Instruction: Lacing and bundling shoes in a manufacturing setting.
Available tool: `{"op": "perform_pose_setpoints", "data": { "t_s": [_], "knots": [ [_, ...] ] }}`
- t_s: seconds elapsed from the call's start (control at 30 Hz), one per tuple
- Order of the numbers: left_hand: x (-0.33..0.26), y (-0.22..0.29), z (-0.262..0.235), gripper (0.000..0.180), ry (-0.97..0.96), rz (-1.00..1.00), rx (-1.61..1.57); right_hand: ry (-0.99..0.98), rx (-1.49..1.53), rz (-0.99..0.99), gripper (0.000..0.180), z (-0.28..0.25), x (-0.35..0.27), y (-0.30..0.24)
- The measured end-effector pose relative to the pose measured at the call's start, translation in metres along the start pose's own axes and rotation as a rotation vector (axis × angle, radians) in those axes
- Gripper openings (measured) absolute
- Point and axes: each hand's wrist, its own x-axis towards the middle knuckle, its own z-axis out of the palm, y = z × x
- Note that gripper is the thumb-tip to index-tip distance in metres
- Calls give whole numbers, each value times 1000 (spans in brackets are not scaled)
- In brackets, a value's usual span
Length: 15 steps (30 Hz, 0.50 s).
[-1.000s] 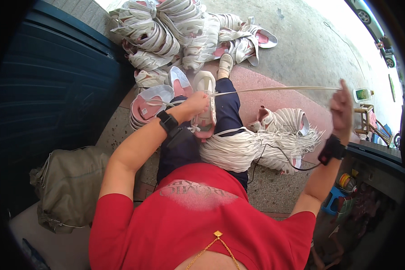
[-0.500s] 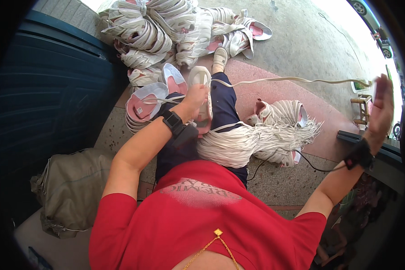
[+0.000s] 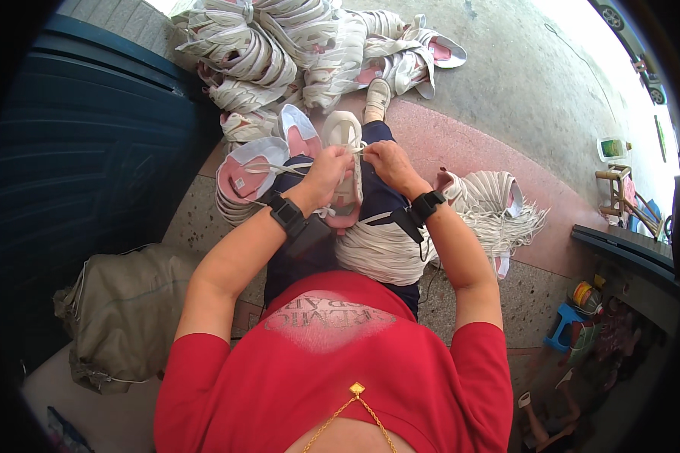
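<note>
A white shoe upper with a pink lining (image 3: 344, 130) lies on my lap, over dark blue trousers. My left hand (image 3: 327, 171) grips its left side, a black watch on the wrist. My right hand (image 3: 390, 164) is closed beside it, pinching a thin white lace (image 3: 360, 151) at the top of the upper. This wrist also wears a black band. A thick bundle of white laces (image 3: 381, 251) rests across my right thigh.
Tied bundles of white shoe uppers (image 3: 268, 45) are heaped ahead on the concrete. A stack of pink-lined uppers (image 3: 243, 177) sits by my left knee, with more laces (image 3: 502, 211) at right. A tan bag (image 3: 121, 309), a dark blue door (image 3: 91, 136) and a blue stool (image 3: 563, 329) surround me.
My right hand, stretched far out to the right with the lace pulled taut, has come back to the shoe upper. My left hand has stayed on the upper.
</note>
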Motion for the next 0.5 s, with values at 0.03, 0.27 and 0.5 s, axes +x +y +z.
{"op": "perform_pose_setpoints", "data": {
  "t_s": [0.03, 0.27, 0.5],
  "knots": [
    [1, -1, 0, 19, 0, 5, 5, -3, -9, 7, 18, 3, 3, 4],
    [4, -5, -1, 18, 2, 9, 31, -44, -243, -33, 14, 7, 14, 1],
    [2, -9, -4, 19, 22, 45, 40, 50, -449, -216, 11, 1, 24, -17]
  ]
}}
